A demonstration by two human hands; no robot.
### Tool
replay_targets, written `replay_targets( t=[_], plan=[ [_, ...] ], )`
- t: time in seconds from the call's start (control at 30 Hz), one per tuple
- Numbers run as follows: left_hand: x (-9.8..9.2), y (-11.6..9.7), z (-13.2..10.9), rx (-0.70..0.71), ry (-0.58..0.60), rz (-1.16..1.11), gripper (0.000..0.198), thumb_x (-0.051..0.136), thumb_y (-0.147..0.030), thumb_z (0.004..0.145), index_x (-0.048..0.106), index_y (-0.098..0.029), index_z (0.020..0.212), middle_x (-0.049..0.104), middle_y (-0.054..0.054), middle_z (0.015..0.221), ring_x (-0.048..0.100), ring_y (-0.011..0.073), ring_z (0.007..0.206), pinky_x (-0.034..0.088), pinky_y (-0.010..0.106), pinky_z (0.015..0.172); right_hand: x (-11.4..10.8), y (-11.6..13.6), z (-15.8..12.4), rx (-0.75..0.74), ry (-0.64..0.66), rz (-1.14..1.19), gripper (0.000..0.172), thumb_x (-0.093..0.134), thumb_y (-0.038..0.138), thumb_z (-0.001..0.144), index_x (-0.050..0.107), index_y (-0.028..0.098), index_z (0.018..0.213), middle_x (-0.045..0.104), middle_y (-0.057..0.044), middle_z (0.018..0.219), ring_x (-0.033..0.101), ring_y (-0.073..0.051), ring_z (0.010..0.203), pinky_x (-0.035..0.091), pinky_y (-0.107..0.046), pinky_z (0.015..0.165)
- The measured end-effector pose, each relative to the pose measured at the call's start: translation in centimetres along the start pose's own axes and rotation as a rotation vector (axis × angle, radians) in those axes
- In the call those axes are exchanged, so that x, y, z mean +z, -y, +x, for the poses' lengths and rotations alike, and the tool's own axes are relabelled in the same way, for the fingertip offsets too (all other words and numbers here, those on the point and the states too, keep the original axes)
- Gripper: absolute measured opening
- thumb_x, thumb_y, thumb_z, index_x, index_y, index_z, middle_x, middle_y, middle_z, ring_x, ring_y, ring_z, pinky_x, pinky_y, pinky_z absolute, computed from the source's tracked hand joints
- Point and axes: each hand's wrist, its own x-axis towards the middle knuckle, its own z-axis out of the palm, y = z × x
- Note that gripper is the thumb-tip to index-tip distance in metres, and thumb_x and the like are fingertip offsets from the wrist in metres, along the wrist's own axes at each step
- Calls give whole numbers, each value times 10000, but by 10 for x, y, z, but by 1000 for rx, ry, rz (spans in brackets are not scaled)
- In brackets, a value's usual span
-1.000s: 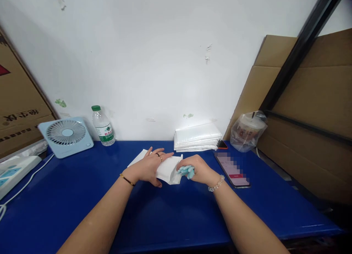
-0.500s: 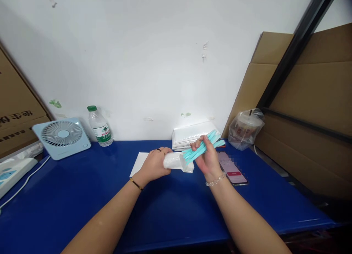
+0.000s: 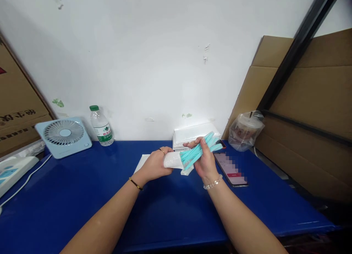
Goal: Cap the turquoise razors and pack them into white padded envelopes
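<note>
My left hand (image 3: pixel 154 165) is closed around a white translucent plastic bag (image 3: pixel 172 160) whose open end faces right. A bundle of turquoise flat strips (image 3: pixel 198 151) lies in my right hand (image 3: pixel 206 166), with the thumb pressed over it. The lower left ends of the strips are at the bag's mouth; how far they reach inside is hard to see. Beneath my left hand, part of a white flat sheet or packet (image 3: pixel 141 163) shows. Just behind the right hand, a stack of white flat packets (image 3: pixel 194 132) rests against the wall.
On the blue table (image 3: pixel 176 213), a phone (image 3: pixel 231 169) lies right of my right hand. A bagged drink cup (image 3: pixel 246 131) stands farther right. At the left are a water bottle (image 3: pixel 102 127), a light blue fan (image 3: pixel 64 136) and a power strip (image 3: pixel 16 173). Cardboard (image 3: pixel 310 92) stands at the right.
My right hand has moved slightly left and down, bringing the strips' ends to the bag's mouth. The left hand keeps its hold on the bag.
</note>
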Motion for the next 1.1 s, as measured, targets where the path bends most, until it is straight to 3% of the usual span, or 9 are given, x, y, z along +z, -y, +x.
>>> replay_targets(
  t=[0.1, 0.2, 0.3, 0.43, 0.63, 0.77, 0.9, 1.1],
  plan=[
    [-1, -4, 0, 11, 0, -98, 486, 636, -207, 618, 520, -220, 1089, 607, 24, 1001, 589, 204, 861, 468, 298, 723, 11, 12, 1, -43, 19, 53, 274, 515, 498, 830, 487, 235, 760, 646, 16, 705, 664, -204, 833, 472, -397, 857],
    [-3, -8, 0, 36, -3, -237, 469, 638, -227, 652, 497, -202, 1099, 608, 27, 976, 584, 181, 827, 470, 285, 708, 23, 31, 8, -37, 35, 58, 275, 536, 498, 818, 483, 232, 770, 632, 25, 671, 672, -194, 757, 505, -373, 788],
    [-5, -12, -2, 61, -38, -281, 504, 651, -221, 649, 478, -198, 1121, 601, 41, 1005, 581, 184, 842, 470, 290, 722, 32, 43, 16, 106, 52, 10, 294, 574, 503, 786, 497, 219, 776, 618, 27, 622, 666, -194, 664, 531, -342, 672],
    [-4, -14, -5, 115, -90, -131, 549, 668, -216, 614, 495, -222, 1135, 577, 50, 1051, 568, 213, 906, 451, 324, 788, 38, 43, 23, 263, 40, -18, 311, 649, 466, 729, 516, 187, 754, 612, 13, 579, 652, -185, 591, 530, -304, 596],
    [-2, -14, -5, 131, -130, 48, 628, 692, -220, 582, 492, -224, 1178, 549, 66, 1047, 529, 258, 976, 407, 389, 872, 40, 36, 26, 207, -32, -28, 333, 642, 496, 722, 509, 192, 743, 613, 15, 597, 659, -196, 636, 515, -301, 603],
    [-1, -14, -6, 93, -175, -131, 595, 681, -217, 627, 464, -216, 1180, 538, 74, 1082, 527, 242, 976, 425, 372, 853, 45, 32, 17, 92, -43, -155, 375, 583, 554, 751, 579, 180, 759, 667, -42, 754, 636, -207, 784, 496, -294, 648],
    [-1, -13, -8, 57, -106, -482, 504, 657, -255, 708, 438, -197, 1159, 544, 68, 1081, 540, 200, 939, 457, 319, 797, 52, 29, 6, 48, 91, -380, 345, 582, 508, 777, 634, 180, 872, 642, -41, 915, 580, -179, 851, 463, -279, 709],
    [-3, -2, -8, 9, -44, -773, 525, 675, -293, 724, 446, -193, 1185, 565, 67, 1109, 540, 208, 997, 431, 352, 874, 64, 37, 7, 198, 453, -575, 355, 686, 432, 701, 557, 204, 942, 579, 14, 789, 549, -139, 712, 450, -254, 616]
  ],
)
